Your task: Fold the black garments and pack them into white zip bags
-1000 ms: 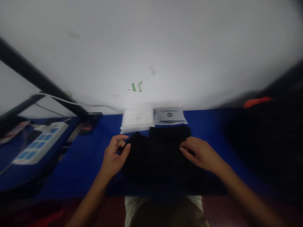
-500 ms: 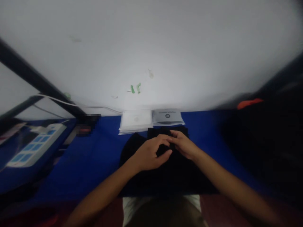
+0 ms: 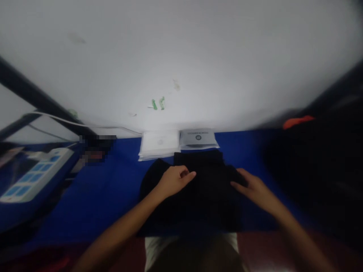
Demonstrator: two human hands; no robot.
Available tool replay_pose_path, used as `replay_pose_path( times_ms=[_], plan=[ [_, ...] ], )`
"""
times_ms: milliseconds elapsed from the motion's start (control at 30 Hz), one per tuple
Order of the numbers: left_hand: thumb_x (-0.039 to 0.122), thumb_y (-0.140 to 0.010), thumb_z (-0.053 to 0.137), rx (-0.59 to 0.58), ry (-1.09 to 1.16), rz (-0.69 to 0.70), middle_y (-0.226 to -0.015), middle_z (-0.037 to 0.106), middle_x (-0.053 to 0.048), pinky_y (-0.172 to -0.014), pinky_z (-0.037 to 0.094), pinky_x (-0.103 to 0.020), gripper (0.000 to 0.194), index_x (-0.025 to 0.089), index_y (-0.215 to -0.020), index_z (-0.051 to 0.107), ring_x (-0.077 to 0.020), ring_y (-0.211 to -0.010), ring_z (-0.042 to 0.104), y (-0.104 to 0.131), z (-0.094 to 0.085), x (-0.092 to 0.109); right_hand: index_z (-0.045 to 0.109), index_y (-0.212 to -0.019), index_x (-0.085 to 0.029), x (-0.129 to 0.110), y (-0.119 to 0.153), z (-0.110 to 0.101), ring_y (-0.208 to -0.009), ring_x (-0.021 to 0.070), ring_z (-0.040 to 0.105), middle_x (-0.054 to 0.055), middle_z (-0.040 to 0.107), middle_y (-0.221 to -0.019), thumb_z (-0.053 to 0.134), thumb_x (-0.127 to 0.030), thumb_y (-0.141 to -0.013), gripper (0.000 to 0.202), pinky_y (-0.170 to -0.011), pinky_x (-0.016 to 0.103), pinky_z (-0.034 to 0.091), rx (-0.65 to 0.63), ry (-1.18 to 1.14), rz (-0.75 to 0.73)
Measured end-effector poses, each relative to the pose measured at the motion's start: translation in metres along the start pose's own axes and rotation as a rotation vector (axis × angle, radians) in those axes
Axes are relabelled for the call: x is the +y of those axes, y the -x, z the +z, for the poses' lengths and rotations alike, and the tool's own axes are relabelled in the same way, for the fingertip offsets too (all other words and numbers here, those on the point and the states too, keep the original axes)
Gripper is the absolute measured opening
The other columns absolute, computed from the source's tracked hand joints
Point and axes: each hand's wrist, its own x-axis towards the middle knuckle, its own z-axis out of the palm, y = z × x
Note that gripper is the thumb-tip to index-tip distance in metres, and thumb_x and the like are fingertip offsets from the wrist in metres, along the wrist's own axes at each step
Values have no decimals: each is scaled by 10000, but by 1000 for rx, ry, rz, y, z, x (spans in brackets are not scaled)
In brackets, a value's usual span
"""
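A black cloth garment (image 3: 207, 189) lies spread over the front middle of the blue table (image 3: 102, 192). On its left part rests my left hand (image 3: 176, 180), fingers curled and thumb stretched to the right; whether it pinches any fabric is hidden. At the garment's right edge, my right hand (image 3: 252, 187) has a fold of the black cloth between thumb and fingers. Just behind the garment are a stack of white packets (image 3: 160, 143) and, to its right, a grey printed packet (image 3: 198, 138).
A white power strip with blue sockets (image 3: 36, 175) sits at the left. A pale cable (image 3: 70, 121) runs along the white wall (image 3: 198, 56). Dark material (image 3: 317, 170) fills the right side, with an orange item (image 3: 297, 122) above it.
My hands, close together over the cloth before, are now apart. My right hand moved right and took the garment's right edge; my left hand shifted slightly left. The view shifted a little.
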Motion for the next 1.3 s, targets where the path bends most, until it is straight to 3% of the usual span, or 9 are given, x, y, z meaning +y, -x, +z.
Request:
replay_pose_path(
  times_ms=[200,400,500,633,700,800,967,1067,1300],
  plan=[
    [683,-767,565,-136,-90,-11,-745,644,-42,-565,389,-283,501,183,-770,599,-207,-662,603,-4,18,14,477,-1335,-223,10,-5,-2,-1145,316,590,121,576,-1282,613,-363,-807,563,-951,476,490,101,302,-85],
    [388,-861,575,-68,222,196,-865,617,-26,-681,451,-287,215,183,-920,552,-177,-762,583,1,26,26,450,-1368,-281,-43,-20,-16,-1260,292,501,89,510,-1381,581,-362,-870,522,-1063,473,402,113,200,-346],
    [348,-877,569,-46,421,239,-913,624,-8,-727,469,-285,218,199,-1032,535,-164,-800,591,3,20,36,401,-1428,-256,-71,-43,-7,-1260,318,502,115,498,-1412,775,-427,-707,830,-1060,465,400,-210,150,-403],
    [344,-861,604,127,565,205,-893,622,2,-766,472,-276,197,204,-982,536,-157,-830,594,-6,6,37,573,-1280,-205,-75,-84,11,-987,251,659,54,689,-1108,836,-354,-630,716,-896,374,521,-625,-142,-294],
    [369,-842,628,171,667,134,-845,628,9,-708,480,-257,226,203,-957,526,-144,-765,598,-16,-2,27,592,-1246,-197,-67,-98,20,-921,222,678,30,708,-1040,831,-292,-639,659,-824,338,553,-717,-360,-152],
    [433,-816,650,184,733,47,-775,638,17,-615,481,-242,300,205,-956,515,-132,-649,592,-34,-16,-2,582,-1248,-222,-54,-106,32,-909,194,688,15,712,-1026,824,-209,-647,648,-773,285,573,-685,-596,25],
    [409,-875,559,407,105,149,-838,654,-31,-758,509,-328,216,197,-890,598,-187,-785,617,-51,-49,-72,545,-1275,-275,-31,-106,48,-797,169,713,13,714,-994,779,-134,-671,662,-603,218,592,-533,-800,200],
    [324,-866,561,403,-268,274,-1057,645,-80,-954,449,-426,170,203,-959,637,-253,-1045,573,-51,-67,-111,537,-1278,-276,-21,-106,53,-842,179,719,24,712,-1005,749,-84,-667,675,-657,232,612,-467,-920,217],
    [279,-854,576,314,-364,237,-1206,611,-84,-1010,423,-412,201,204,-1023,654,-242,-1145,550,-47,-78,-140,566,-1262,-274,-22,-105,57,-845,189,726,41,713,-1067,758,-83,-663,657,-695,256,629,-447,-945,263]
  ],
)
